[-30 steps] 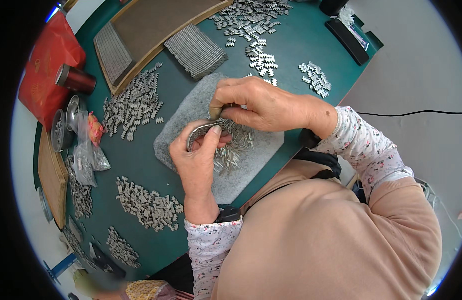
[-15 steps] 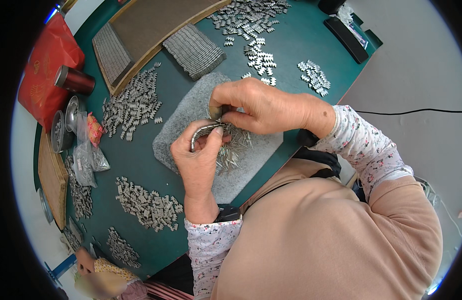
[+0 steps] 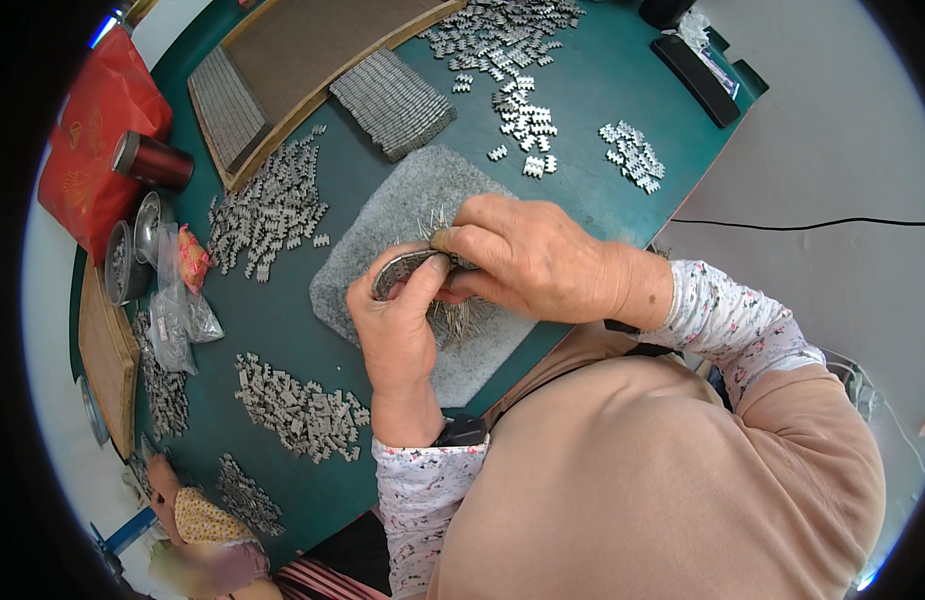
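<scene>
My left hand [image 3: 400,335] is closed around a curved metal link band [image 3: 397,270], its thumb pressed along the inner side. My right hand [image 3: 547,255] pinches the band's other end, where the fingers cover most of it. Whether a small pin sits between those fingertips is hidden. Both hands are above a grey felt mat [image 3: 367,215]. Thin metal pins [image 3: 457,322] lie loose on the mat, partly under my hands.
Piles of metal links [image 3: 267,205] spread over the green table [image 3: 282,330]. Stacked link strips [image 3: 392,100] lie beside a wooden tray [image 3: 322,85]. At the left are a red bag [image 3: 102,160], tumbler [image 3: 154,160] and metal bowls [image 3: 125,262]. A co-worker's hand [image 3: 162,478] is at lower left.
My right hand has lowered and turned over the band's end, uncovering pins at the mat's upper part. My left hand keeps its hold. The co-worker's arm has shifted at lower left.
</scene>
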Demonstrator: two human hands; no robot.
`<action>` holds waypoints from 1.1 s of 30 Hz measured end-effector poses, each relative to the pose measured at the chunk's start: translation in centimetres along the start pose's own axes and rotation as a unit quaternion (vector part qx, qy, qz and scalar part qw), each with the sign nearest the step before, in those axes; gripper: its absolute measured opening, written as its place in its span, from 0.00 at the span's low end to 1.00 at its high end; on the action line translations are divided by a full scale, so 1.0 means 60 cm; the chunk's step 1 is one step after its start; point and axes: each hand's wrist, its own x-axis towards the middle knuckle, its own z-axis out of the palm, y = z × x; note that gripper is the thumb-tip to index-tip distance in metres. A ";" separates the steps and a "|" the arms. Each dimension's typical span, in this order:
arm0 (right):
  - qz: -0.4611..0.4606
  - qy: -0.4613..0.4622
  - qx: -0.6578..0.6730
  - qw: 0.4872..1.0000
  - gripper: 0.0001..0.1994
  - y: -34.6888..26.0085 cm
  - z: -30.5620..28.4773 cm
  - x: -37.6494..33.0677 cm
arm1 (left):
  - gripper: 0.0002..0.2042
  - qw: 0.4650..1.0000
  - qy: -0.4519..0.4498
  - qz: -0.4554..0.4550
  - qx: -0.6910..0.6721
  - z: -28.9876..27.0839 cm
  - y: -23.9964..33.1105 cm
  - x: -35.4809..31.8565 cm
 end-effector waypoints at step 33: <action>0.188 0.084 0.193 0.959 0.05 -0.010 0.001 0.000 | 0.11 0.993 -0.069 -0.012 -0.098 -0.004 0.002 -0.006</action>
